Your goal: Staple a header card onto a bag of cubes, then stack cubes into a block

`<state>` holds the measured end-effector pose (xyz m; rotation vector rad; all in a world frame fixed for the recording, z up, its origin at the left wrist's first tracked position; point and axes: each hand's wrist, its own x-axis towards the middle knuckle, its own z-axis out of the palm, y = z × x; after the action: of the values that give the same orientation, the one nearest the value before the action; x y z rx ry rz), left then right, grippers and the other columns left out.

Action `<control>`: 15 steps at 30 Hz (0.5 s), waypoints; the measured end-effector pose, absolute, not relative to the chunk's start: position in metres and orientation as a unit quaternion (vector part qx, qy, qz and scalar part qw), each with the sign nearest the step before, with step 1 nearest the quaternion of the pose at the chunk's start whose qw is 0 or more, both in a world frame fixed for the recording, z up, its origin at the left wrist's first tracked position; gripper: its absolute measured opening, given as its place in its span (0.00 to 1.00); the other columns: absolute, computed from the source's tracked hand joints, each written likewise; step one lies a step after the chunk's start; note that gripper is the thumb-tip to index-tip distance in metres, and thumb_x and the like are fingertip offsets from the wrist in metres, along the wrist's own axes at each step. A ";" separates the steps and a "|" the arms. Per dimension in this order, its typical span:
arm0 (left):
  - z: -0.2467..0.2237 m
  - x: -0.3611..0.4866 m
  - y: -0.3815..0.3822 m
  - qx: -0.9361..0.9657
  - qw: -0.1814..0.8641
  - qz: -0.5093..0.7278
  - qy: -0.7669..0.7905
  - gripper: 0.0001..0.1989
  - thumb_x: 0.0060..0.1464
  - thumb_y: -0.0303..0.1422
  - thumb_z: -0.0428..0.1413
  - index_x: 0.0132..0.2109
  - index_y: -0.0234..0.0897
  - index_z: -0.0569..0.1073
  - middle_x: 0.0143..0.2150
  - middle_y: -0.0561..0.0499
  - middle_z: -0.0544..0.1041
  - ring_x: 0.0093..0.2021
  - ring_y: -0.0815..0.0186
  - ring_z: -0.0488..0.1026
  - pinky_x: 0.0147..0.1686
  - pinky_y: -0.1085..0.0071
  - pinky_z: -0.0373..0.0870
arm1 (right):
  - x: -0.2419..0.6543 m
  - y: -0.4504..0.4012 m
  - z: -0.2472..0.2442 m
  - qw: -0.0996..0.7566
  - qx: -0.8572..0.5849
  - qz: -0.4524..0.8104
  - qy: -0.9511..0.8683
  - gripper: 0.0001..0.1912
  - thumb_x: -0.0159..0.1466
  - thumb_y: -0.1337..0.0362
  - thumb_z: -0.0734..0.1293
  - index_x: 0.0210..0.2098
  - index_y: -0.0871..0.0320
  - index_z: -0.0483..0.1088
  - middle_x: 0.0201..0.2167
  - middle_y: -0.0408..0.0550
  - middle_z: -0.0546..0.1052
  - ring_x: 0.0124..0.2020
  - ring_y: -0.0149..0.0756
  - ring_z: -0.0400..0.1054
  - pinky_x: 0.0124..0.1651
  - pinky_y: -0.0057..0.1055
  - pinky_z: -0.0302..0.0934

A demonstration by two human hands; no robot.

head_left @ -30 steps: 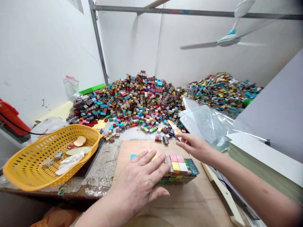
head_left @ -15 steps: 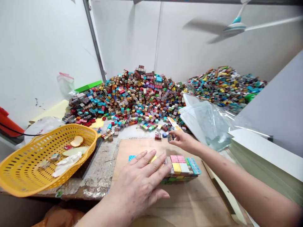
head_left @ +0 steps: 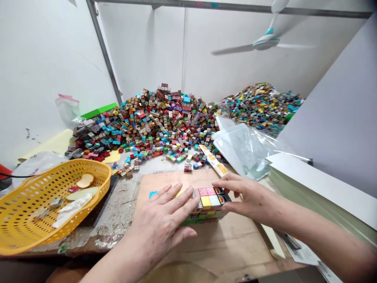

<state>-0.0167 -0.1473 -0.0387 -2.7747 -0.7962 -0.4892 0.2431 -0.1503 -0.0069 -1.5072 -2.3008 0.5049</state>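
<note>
A block of small coloured cubes (head_left: 206, 202) lies on a brown board (head_left: 235, 239) in front of me. My left hand (head_left: 169, 212) rests flat over its left part, fingers spread, hiding the cubes under the palm. At the block's right end, my right hand (head_left: 240, 194) has its thumb and fingers around black cubes (head_left: 220, 196) with orange-and-yellow marks. Pink, yellow and white tops show between the hands, and a blue one (head_left: 153, 194) shows left of my left fingers.
Large heaps of small cubes (head_left: 165, 122) lie behind the board. A yellow basket (head_left: 38, 184) with scraps stands at left. Clear plastic bags (head_left: 244, 147) and a pale box (head_left: 321, 192) are at right, with an orange-and-white strip (head_left: 213, 160) behind the board.
My right hand has come from the loose cubes behind the board to the block's right end, where black cubes now show. The view has shifted right; my left hand stays on the block.
</note>
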 end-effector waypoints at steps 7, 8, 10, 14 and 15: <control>-0.036 -0.015 -0.148 -0.942 0.098 -0.172 -0.272 0.30 0.54 0.47 0.49 0.62 0.43 0.55 0.61 0.51 0.61 0.59 0.54 0.60 0.53 0.56 0.64 | 0.250 -0.149 -0.003 0.213 -0.544 0.160 -0.795 0.29 0.55 0.52 0.66 0.55 0.52 0.62 0.52 0.54 0.67 0.50 0.46 0.63 0.46 0.39 0.63; -0.035 -0.015 -0.148 -0.942 0.094 -0.170 -0.273 0.30 0.55 0.47 0.49 0.62 0.43 0.56 0.61 0.51 0.61 0.59 0.54 0.60 0.53 0.56 0.64 | 0.251 -0.139 -0.002 0.216 -0.556 0.167 -0.785 0.27 0.58 0.51 0.63 0.55 0.52 0.62 0.52 0.53 0.67 0.49 0.45 0.64 0.44 0.37 0.64; -0.035 -0.016 -0.148 -0.943 0.090 -0.165 -0.273 0.30 0.55 0.47 0.49 0.62 0.43 0.55 0.62 0.52 0.60 0.60 0.54 0.58 0.54 0.56 0.63 | 0.251 -0.108 -0.009 0.218 -0.569 0.164 -0.776 0.22 0.62 0.52 0.58 0.52 0.53 0.65 0.48 0.52 0.70 0.45 0.41 0.66 0.43 0.34 0.64; -0.035 -0.017 -0.147 -0.946 0.070 -0.169 -0.269 0.31 0.55 0.46 0.49 0.63 0.41 0.53 0.63 0.52 0.58 0.61 0.55 0.57 0.57 0.57 0.60 | 0.239 -0.032 -0.049 0.155 -0.532 0.132 -0.822 0.17 0.60 0.66 0.61 0.49 0.59 0.68 0.45 0.52 0.72 0.46 0.40 0.65 0.49 0.33 0.59; -0.035 -0.018 -0.147 -0.945 0.063 -0.173 -0.269 0.30 0.56 0.46 0.48 0.63 0.41 0.53 0.63 0.53 0.58 0.61 0.56 0.57 0.57 0.57 0.59 | 0.234 -0.017 -0.061 0.144 -0.526 0.127 -0.829 0.21 0.57 0.71 0.61 0.51 0.58 0.67 0.46 0.53 0.71 0.45 0.40 0.65 0.48 0.34 0.58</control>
<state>-0.0177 -0.1469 -0.0351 -2.8554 -0.8125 -0.5240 0.2339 -0.0166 -0.0610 -1.5159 -2.3877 0.3651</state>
